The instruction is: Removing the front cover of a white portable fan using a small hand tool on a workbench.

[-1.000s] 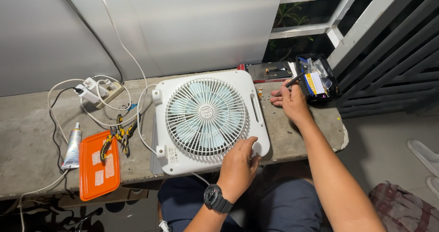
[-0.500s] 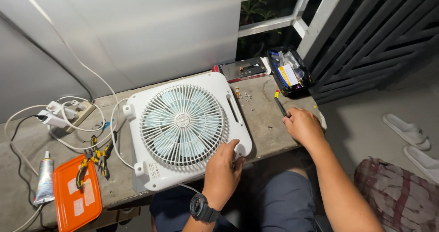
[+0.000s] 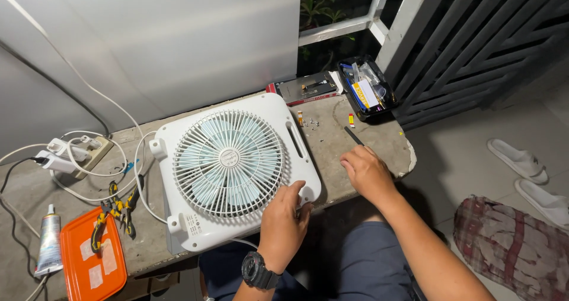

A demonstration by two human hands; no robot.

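your left hand point(image 3: 283, 221) rests on the near right corner of the white box fan point(image 3: 231, 167), fingers curled over its edge and gripping the housing. the fan lies flat, grille up, on the concrete ledge point(image 3: 379, 141), with its pale blue blades showing through the grille.

your right hand point(image 3: 367, 172) sits on the ledge just right of the fan, closed around a thin dark screwdriver point(image 3: 354, 136) whose tip points away from you. a few small screws point(image 3: 311, 123) lie beside the fan's far right corner.

beyond that corner, a dark flat case point(image 3: 308, 87) and an open black toolbox point(image 3: 366, 90) sit by the wall. left of the fan lie yellow-handled pliers point(image 3: 115, 209), an orange tray point(image 3: 92, 264), a white tube point(image 3: 49, 241) and a power strip point(image 3: 83, 150) with white cables.
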